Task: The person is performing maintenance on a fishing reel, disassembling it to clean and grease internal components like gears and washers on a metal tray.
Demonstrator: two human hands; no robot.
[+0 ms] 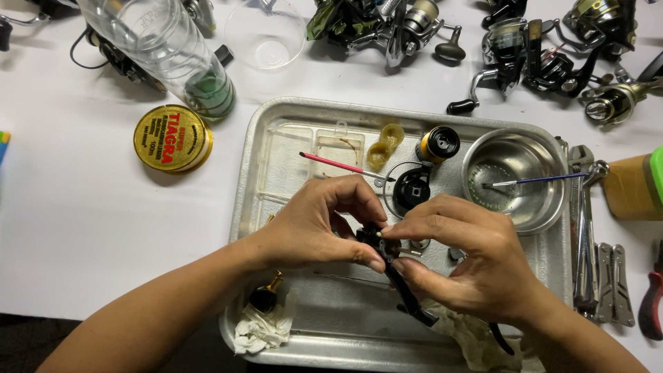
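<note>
- Left hand and right hand both pinching a small black reel part.
- Held just above the metal tray on the white counter.
- Long black handle slanting down toward the right.

A fishing-reel repair bench in a small workshop: a white tabletop crowded with spinning reels, a metal parts tray, a steel bowl, wrenches and red-handled pliers.
</note>
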